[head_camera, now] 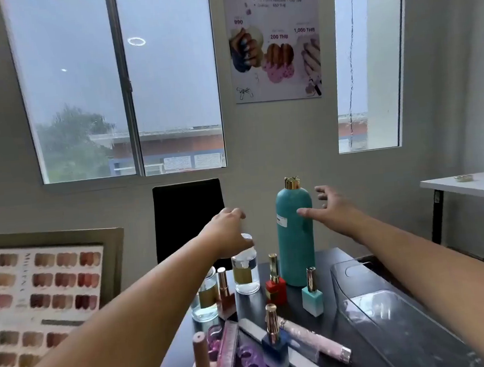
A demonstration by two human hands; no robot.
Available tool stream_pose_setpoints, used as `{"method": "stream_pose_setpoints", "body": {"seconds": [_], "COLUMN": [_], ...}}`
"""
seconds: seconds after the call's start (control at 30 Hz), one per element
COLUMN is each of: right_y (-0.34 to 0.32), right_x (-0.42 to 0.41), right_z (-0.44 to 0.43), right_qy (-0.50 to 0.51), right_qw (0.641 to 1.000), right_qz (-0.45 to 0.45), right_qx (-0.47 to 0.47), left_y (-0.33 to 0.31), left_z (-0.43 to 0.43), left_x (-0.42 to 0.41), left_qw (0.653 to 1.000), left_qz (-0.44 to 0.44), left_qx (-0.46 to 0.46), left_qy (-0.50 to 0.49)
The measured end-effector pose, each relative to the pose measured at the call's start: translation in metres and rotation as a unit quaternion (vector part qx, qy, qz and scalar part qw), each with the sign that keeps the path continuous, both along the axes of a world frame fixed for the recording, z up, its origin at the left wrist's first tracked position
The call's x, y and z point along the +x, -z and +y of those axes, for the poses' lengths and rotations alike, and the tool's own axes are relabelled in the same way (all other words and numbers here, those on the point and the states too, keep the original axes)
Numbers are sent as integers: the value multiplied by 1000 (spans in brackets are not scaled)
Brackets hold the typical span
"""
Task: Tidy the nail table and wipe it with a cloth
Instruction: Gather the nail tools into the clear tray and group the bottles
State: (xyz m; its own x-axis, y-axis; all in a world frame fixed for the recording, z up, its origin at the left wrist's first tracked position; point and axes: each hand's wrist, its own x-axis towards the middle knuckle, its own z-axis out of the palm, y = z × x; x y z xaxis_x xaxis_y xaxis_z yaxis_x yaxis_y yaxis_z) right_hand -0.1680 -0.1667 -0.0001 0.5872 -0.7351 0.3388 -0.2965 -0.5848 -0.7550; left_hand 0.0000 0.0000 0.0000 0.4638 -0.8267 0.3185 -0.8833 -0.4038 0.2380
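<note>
My right hand spread, empty, beside teal bottle at table far edge; I'd wrap mid-body, lift upright; left hand grip: cannot tell.

Dark glossy nail table in the lower middle of the frame, crowded. At the far end a tall teal bottle with gold cap, upright. Left of it a clear glass bottle with gold label, and lower left a second clear bottle, both upright. Small polish bottles standing between and below: red bottle, mint bottle, copper bottle, blue bottle, pale pink bottle at the bottom edge. Lying flat in the lower middle: grey nail file, glittery pink pen, purple toe separator. At the right side a clear plastic box.
</note>
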Motion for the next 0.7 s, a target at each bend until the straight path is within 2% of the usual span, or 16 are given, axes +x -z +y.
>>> {"method": "stream_pose_setpoints", "body": {"seconds": [0.1, 0.2, 0.3, 0.7], "right_y": [9, 20, 23, 15], "right_x": [17, 33, 41, 6], "right_z": [-13, -25, -31, -77], "right_qy": [-67, -97, -77, 71], "right_qw": [995, 990, 992, 996], "right_qz": [2, -20, -48, -45], "right_qx": [76, 102, 82, 7], "left_y": [6, 12, 13, 9], "left_z": [-25, -44, -53, -128], "left_x": [18, 28, 35, -4], "left_qw": [993, 985, 987, 998], "left_qz": [-28, -51, -49, -27], "left_qx": [111, 162, 151, 34], "left_qy": [-14, -6, 3, 55]}}
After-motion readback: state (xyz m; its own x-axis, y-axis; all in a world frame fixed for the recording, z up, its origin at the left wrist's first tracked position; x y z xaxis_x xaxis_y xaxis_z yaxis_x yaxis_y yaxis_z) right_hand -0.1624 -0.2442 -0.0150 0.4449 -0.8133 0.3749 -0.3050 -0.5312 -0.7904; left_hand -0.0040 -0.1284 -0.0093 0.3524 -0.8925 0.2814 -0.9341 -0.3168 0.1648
